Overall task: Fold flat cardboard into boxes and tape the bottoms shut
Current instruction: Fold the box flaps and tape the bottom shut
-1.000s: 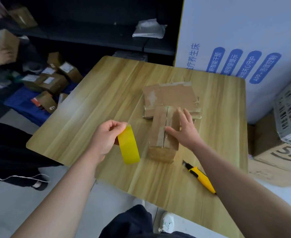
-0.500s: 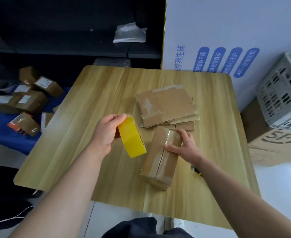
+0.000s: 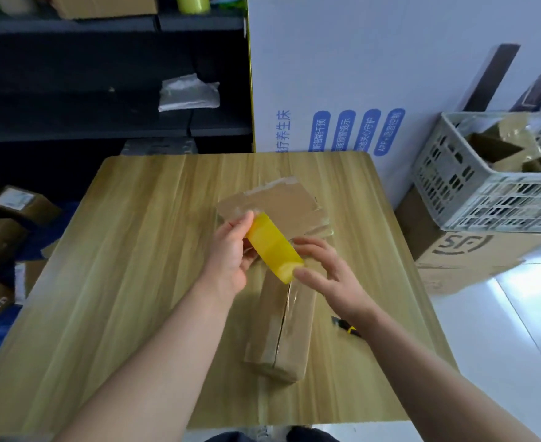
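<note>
A long folded cardboard box (image 3: 283,333) lies on the wooden table (image 3: 128,275) with its flap seam facing up. My left hand (image 3: 230,253) grips a yellow tape roll (image 3: 274,247) and holds it tilted just above the box's far end. My right hand (image 3: 329,272) is at the roll's lower right edge, thumb and fingers touching the tape there. Behind the roll lies a stack of flat cardboard (image 3: 281,205) with old tape on it.
A yellow utility knife (image 3: 347,327) lies on the table, partly hidden by my right forearm. A grey plastic crate (image 3: 473,193) holding cardboard stands on a brown carton (image 3: 467,256) at the right. Small parcels (image 3: 10,215) lie on the floor at the left; dark shelves stand behind.
My right hand left the box and came up to the tape roll. My left hand carried the roll right, over the box's far end. The box now lies closer to me.
</note>
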The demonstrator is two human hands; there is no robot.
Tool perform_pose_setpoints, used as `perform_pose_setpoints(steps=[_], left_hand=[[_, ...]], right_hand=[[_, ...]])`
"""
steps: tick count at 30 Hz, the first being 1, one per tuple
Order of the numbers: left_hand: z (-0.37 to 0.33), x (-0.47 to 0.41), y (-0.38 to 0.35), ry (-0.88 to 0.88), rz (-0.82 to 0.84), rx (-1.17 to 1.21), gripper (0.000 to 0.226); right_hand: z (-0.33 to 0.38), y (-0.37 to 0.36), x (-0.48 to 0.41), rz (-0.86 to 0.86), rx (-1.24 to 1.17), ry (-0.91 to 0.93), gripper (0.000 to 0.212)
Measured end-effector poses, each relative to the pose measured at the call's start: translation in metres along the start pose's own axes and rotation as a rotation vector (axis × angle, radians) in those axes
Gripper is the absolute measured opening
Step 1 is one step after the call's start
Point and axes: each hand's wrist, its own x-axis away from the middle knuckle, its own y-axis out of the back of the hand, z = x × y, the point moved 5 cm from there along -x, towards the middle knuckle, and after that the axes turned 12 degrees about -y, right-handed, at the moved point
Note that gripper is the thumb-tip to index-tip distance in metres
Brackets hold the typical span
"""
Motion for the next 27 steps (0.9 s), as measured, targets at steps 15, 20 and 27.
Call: perform_pose_setpoints(steps=[15, 20, 27], left_hand=[[0.005, -0.01, -0.013, -0.186, -0.202, 0.064, 0.01], [0.035, -0.001, 0.007, -0.146, -0.217, -0.073, 0.013], [0.068, 0.002, 0.021, -0.069, -0.322, -0.179, 0.013]], right_hand=[[0.003, 0.099, -0.004, -0.044, 0.059, -0.214, 0.045], [-0.013, 0.119, -0.01, -0.109, 0.301, -0.276, 0.056], [-0.042, 0.113, -0.019, -0.155, 0.496, -0.385, 0.06]])
